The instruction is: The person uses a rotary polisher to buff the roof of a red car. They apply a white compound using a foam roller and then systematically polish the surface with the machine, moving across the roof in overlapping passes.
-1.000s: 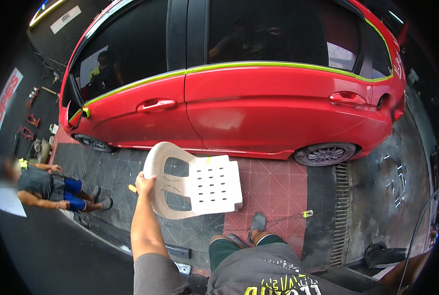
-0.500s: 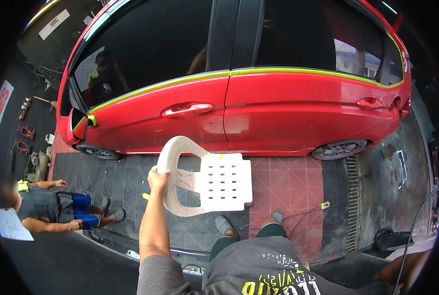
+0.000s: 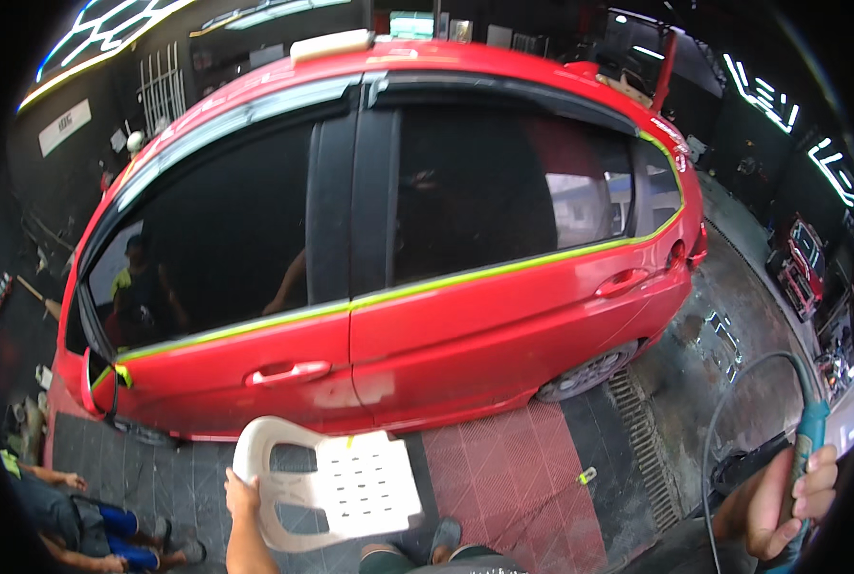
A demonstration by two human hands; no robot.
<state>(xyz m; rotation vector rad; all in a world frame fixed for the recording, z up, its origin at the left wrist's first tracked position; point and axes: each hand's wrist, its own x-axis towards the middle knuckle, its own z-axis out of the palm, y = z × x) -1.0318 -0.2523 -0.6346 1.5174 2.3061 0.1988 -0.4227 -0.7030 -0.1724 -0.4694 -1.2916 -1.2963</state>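
My left hand [image 3: 242,493] is closed around the top of the backrest of a white plastic chair [image 3: 374,478]. The chair stands close beside a red car [image 3: 465,330]. At the lower right, my right hand [image 3: 781,502] wraps round the teal handle of a corded power tool [image 3: 810,429]. A dark cord [image 3: 719,421] loops from the handle's upper end and hangs down to the left. The tool's working end is out of sight. Yellow-green masking tape [image 3: 489,275] runs along the lower edge of the car's windows.
Another person [image 3: 63,521] is at the lower left. A floor drain grate [image 3: 642,430] runs past the rear wheel [image 3: 589,373]. A small yellow-green object [image 3: 587,474] lies on the red floor tiles [image 3: 503,459]. The side mirror [image 3: 99,383] sticks out at the left.
The view has tilted up and turned right, so the car's roof shows. My right hand and the power tool have come into view. My left hand still grips the chair.
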